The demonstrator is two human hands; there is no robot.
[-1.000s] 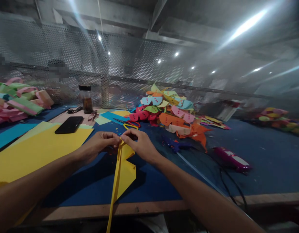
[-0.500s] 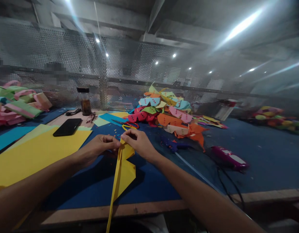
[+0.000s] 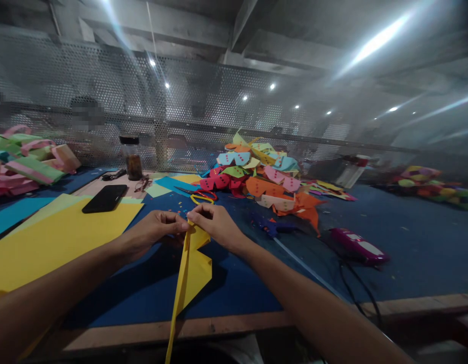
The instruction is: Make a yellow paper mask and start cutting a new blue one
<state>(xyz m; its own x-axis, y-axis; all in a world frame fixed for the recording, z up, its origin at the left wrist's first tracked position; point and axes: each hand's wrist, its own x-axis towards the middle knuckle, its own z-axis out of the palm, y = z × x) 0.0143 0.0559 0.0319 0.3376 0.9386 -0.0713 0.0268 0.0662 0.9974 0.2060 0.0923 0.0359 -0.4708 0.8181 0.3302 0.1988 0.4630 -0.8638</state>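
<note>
A yellow paper mask (image 3: 198, 275) with a long thin strip hangs between my hands, its lower end reaching past the table's front edge. My left hand (image 3: 160, 227) pinches its upper left side between thumb and finger. At the top end, my right hand (image 3: 214, 222) is closed on the same paper, fingertips nearly meeting those of the left. The fingers hide the exact spot where paper and strip meet. Just beyond the hands lie scissors (image 3: 203, 197) with red and yellow handles, among tiny paper scraps.
Coloured paper masks (image 3: 264, 177) are piled at the back. A glue gun (image 3: 271, 226) and a purple device (image 3: 358, 246) with a cable lie right. On the left are yellow sheets (image 3: 74, 237), a black phone (image 3: 105, 198), a jar (image 3: 133, 162) and folded paper pieces (image 3: 36, 162).
Hardly anything differs. Both hands keep their hold on the yellow paper, and the right fingertips have shifted very slightly left.
</note>
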